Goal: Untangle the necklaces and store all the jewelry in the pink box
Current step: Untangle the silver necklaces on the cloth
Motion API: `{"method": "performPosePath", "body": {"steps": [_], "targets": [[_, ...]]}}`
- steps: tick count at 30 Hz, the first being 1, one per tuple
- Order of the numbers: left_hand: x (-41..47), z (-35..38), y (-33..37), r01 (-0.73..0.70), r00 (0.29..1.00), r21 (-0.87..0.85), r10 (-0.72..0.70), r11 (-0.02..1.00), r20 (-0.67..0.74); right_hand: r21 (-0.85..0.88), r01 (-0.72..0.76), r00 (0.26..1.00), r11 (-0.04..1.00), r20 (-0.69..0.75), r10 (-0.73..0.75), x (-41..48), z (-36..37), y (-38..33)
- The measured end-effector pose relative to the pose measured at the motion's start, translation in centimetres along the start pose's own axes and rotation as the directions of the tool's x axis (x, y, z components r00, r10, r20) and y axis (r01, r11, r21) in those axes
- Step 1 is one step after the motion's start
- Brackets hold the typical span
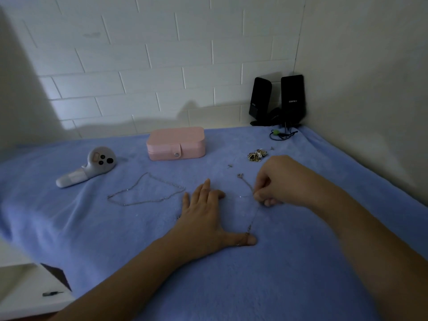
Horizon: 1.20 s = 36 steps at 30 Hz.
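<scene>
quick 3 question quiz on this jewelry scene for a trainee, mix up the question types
1. True or false: the pink box stands open.
2. The right hand: A pinches the thin chain; B lies flat and open; C holds the pink box.
3. Fill in: the ___ hand lies flat on the blue cloth, its thumb on the thin chain's lower end.

Key
1. False: its lid is down and the snap strap is fastened.
2. A
3. left hand
</scene>
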State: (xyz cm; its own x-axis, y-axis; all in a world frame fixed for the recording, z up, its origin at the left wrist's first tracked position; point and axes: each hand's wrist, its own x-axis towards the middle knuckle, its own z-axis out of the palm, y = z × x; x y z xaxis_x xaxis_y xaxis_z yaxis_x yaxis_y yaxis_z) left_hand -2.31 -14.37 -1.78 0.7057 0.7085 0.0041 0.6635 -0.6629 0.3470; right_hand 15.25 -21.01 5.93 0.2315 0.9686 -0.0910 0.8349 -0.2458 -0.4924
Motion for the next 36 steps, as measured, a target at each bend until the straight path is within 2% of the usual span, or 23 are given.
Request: {"method": "performPosePath", "body": {"steps": [2,4,7,11,17,22,24,26,28,32,34,36], "targets": [[0.0,0.0,0.0,0.007,1.000,0.006,-0.007,1.000,0.007,0.178,0.025,1.000,0.984,0.009,-0.027,0.1,-0.7,0.7],[0.0,-0.1,0.1,0.012,1.000,0.021,-0.013,1.000,0.006,0.260,0.043,0.998,0.965,0.034,-0.053,0.3,-1.1,1.2],[0.0,-0.1,0.2,0.029,1.000,0.025,-0.028,0.999,-0.013,0.278,0.028,0.996,0.960,0.078,-0.052,0.5,-1.3,1.7],[-0.1,-0.2,0.5,0.037,0.998,-0.005,-0.038,0.999,-0.057,0.281,0.008,0.999,0.960,0.045,-0.022,0.6,-1.4,2.4],[0.1,0.0,0.2,0.036,0.999,0.046,-0.037,0.998,0.005,0.285,0.000,0.996,0.959,0.081,-0.024,0.9,-1.7,3.2],[0.1,-0.1,0.0,0.001,1.000,0.057,-0.002,0.998,0.023,0.305,0.132,0.985,0.943,0.065,-0.159,0.8,-2.5,3.8],[0.1,-0.1,-0.1,-0.008,1.000,0.058,0.007,0.998,0.020,0.407,0.178,0.978,0.896,0.029,-0.207,0.9,-2.8,4.3],[0.0,-0.2,-0.1,-0.014,1.000,0.063,0.013,0.998,0.020,0.557,0.203,0.968,0.806,0.010,-0.251,1.1,-2.8,4.5],[0.0,-0.2,-0.1,-0.017,1.000,0.066,0.016,0.998,0.021,0.682,0.187,0.963,0.707,0.016,-0.269,1.5,-2.4,4.6],[-0.1,-0.2,-0.1,-0.017,0.999,0.069,0.015,0.997,0.032,0.823,0.142,0.965,0.550,0.009,-0.262,2.2,-1.5,4.2],[0.0,-0.2,-0.1,-0.019,0.999,0.074,0.017,0.997,0.033,0.852,0.126,0.972,0.508,-0.004,-0.235,2.5,-1.0,4.0],[0.0,-0.1,-0.2,-0.022,0.999,0.072,0.020,0.997,0.031,0.833,0.134,0.979,0.537,-0.026,-0.203,2.8,-0.6,4.1]]}}
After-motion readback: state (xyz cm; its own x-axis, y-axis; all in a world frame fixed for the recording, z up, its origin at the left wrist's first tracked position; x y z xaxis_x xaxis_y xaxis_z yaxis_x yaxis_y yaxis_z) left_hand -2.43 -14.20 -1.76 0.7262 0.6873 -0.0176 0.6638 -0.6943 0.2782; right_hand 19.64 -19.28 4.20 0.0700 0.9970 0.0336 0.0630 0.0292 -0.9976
